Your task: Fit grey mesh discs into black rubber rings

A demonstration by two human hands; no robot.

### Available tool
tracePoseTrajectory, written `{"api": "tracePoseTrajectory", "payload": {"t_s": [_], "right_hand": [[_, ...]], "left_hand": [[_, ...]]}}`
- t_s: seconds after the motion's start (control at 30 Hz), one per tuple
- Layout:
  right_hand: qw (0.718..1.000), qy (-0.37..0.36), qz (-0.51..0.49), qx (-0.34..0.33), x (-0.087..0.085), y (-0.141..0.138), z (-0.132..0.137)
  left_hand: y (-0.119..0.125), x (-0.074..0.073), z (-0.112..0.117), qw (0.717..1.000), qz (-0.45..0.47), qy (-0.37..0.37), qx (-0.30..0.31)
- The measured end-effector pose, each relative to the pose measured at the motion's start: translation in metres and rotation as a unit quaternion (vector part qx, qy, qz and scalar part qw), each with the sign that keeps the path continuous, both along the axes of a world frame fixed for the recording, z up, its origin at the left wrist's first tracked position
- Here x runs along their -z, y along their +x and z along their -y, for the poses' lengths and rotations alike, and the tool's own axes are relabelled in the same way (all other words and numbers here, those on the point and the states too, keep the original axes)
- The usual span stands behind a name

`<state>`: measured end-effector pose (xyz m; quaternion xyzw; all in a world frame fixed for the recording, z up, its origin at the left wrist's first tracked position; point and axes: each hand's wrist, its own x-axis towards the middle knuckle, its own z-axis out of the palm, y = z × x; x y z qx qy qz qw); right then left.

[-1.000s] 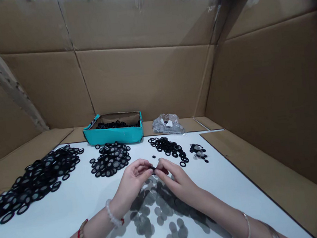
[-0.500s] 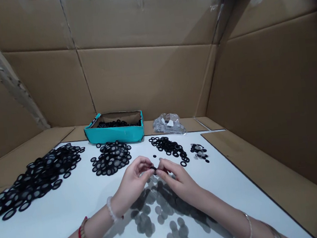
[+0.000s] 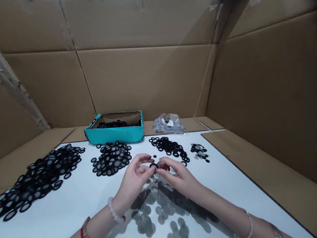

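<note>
A small black ring [image 3: 154,165] is pinched between my two hands above the middle of the white table. My left hand [image 3: 137,173] grips its left side with thumb and fingers. From the right, my right hand [image 3: 179,176] holds the other edge with thumb and forefinger. Whether a disc sits inside the ring is too small to tell. Under and in front of the hands lie loose grey translucent discs [image 3: 144,224], partly in shadow. One small black disc [image 3: 154,156] lies just beyond the fingertips.
A long heap of black rings with grey centres [image 3: 39,178] covers the left, beside a smaller similar pile [image 3: 111,158]. Black rings [image 3: 169,146] and a small mixed pile [image 3: 199,151] lie right. Behind stand a teal box [image 3: 114,135] and a clear plastic bag [image 3: 169,124]. Cardboard walls [image 3: 148,78] surround the table.
The ring has tilted so that its opening shows more towards me. My fingers have shifted slightly around it, and both hands stay in nearly the same place.
</note>
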<state>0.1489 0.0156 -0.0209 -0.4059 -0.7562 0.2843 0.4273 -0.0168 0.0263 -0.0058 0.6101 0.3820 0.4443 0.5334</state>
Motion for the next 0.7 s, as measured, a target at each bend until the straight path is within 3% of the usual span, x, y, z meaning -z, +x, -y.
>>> {"api": "tracePoseTrajectory", "payload": {"t_s": [0.17, 0.27, 0.37, 0.7], "right_hand": [[0.997, 0.037, 0.072, -0.002, -0.007, 0.006, 0.001], [0.991, 0.072, 0.116, -0.001, -0.011, 0.006, 0.004], [0.988, 0.088, 0.13, 0.001, -0.013, 0.006, 0.006], [0.989, 0.057, 0.135, -0.013, -0.017, 0.005, 0.009]], "left_hand": [[-0.01, -0.012, -0.002, 0.966, -0.169, 0.192, 0.028], [-0.012, -0.015, -0.001, 0.936, -0.247, 0.246, 0.041], [-0.011, -0.016, 0.001, 0.932, -0.268, 0.242, 0.042], [-0.006, -0.012, 0.005, 0.967, -0.18, 0.177, 0.024]]}}
